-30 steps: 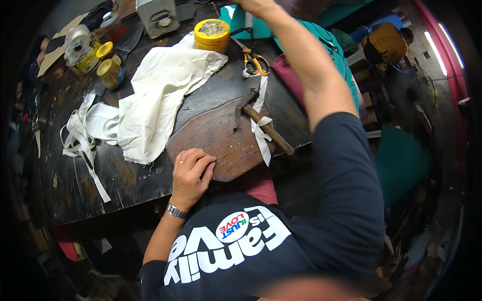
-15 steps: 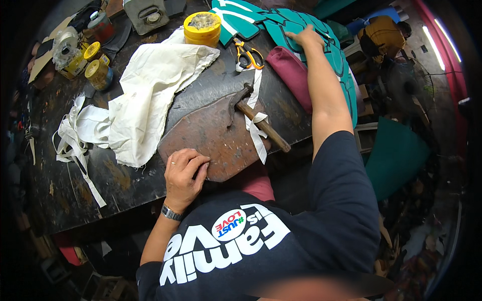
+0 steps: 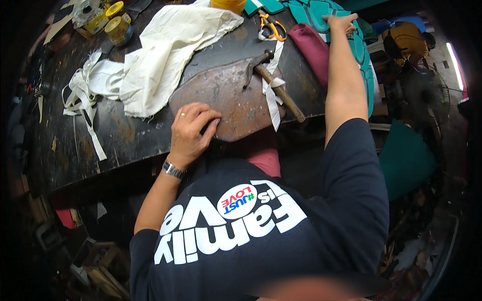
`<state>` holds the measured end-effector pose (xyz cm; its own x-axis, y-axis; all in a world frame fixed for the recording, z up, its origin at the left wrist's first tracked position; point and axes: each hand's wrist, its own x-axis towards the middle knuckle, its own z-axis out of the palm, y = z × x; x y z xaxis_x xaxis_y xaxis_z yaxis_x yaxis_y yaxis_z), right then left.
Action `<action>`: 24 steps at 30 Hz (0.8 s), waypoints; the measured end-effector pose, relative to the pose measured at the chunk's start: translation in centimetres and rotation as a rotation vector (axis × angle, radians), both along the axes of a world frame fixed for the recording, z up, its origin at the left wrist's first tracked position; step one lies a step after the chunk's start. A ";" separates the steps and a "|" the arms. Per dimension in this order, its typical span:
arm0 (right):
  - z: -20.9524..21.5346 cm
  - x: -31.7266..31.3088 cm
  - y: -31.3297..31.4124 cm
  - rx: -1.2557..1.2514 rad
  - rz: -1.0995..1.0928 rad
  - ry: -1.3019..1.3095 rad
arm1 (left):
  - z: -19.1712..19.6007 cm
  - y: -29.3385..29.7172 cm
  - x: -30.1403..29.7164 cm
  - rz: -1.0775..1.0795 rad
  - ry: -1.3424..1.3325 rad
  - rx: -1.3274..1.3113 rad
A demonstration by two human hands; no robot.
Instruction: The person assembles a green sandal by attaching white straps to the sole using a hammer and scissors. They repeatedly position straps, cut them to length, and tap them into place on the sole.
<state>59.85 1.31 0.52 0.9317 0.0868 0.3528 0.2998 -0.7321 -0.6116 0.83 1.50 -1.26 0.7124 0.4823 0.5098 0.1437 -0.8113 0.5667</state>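
My left hand [image 3: 193, 130] rests at the near edge of a worn brown board [image 3: 226, 100], its fingers curled and thumb tip against the index finger. Whatever may be between them is hidden. My right arm reaches to the far right, where my right hand [image 3: 342, 24] lies over overlapping teal cut pieces [image 3: 311, 12], thumb and fingers apart. On the board's right side lies a hammer [image 3: 283, 93] with a wooden handle, a white strip [image 3: 273, 108] passing under and around it. Orange-handled scissors [image 3: 271, 27] lie beyond, beside a rolled maroon piece [image 3: 310, 52].
Cream cloth [image 3: 155, 60] with frayed strips [image 3: 83, 93] spreads across the dark table [image 3: 65, 155]. A yellow tub [image 3: 228, 5] stands at the far edge, smaller jars [image 3: 119, 30] at far left. A teal sheet [image 3: 406, 155] hangs right of the table. Another person [image 3: 406, 42] is at the far right.
The view has shifted, so the table sits higher in the picture. My right hand has moved slightly rightward over the teal pieces, its fingers spread. My left hand stays at the board's edge.
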 end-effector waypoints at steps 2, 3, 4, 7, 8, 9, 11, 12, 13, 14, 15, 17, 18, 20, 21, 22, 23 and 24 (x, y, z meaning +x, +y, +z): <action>1.5 1.0 1.0 0.793 0.442 -0.066 | -0.4 -0.1 -0.1 0.022 0.011 -0.006; 2.6 0.7 1.3 1.116 0.689 -0.081 | -0.6 -0.1 -0.1 0.018 -0.006 -0.011; 3.6 -0.4 1.5 0.772 0.519 -0.570 | -0.8 -0.1 -0.2 0.020 -0.007 -0.019; 9.1 -6.3 -1.2 0.960 0.705 -0.338 | -1.2 -0.3 -0.6 0.030 -0.117 -0.279; 10.7 -9.3 -2.3 1.001 0.807 -0.222 | -1.2 -0.3 -0.7 0.096 -0.189 -0.251; 11.6 -12.7 -3.5 1.031 0.904 -0.079 | -1.2 -0.1 -0.8 0.159 -0.274 -0.211; 11.5 -20.0 -5.4 1.005 1.085 0.254 | -0.7 0.4 -0.9 0.262 -0.460 -0.167; 10.6 -23.5 -6.3 1.026 1.229 0.515 | -0.3 0.5 -1.1 0.264 -0.475 -0.091; 9.6 -26.5 -5.7 0.756 1.458 0.474 | 0.2 0.5 -1.6 0.255 -0.488 -0.001; 7.7 -29.7 -6.9 0.643 1.222 0.834 | 0.6 0.5 -2.0 0.249 -0.500 0.088; 5.7 -32.5 -6.3 0.588 1.280 0.840 | 1.0 0.5 -2.2 0.181 -0.435 0.196; 3.5 -35.5 -6.6 0.336 1.277 0.643 | 1.4 0.3 -2.1 0.057 -0.089 0.282; 2.8 -36.1 -7.1 0.098 1.145 0.470 | 1.5 0.4 -2.1 0.010 0.148 0.286; 2.4 -35.8 -8.1 0.031 1.098 0.158 | 1.4 0.3 -2.0 -0.032 0.203 0.253; 2.3 -35.3 -8.6 -0.012 1.065 0.026 | 1.4 0.3 -1.9 -0.041 0.206 0.216; 2.2 -34.9 -9.2 -0.055 1.022 -0.103 | 1.4 0.3 -1.8 -0.052 0.276 0.147; 2.0 -34.4 -9.4 -0.138 0.994 -0.192 | 1.4 0.3 -1.6 -0.040 0.159 0.193; 1.7 -34.1 -9.5 -0.231 0.960 -0.196 | 1.5 0.0 -1.2 -0.025 0.152 0.171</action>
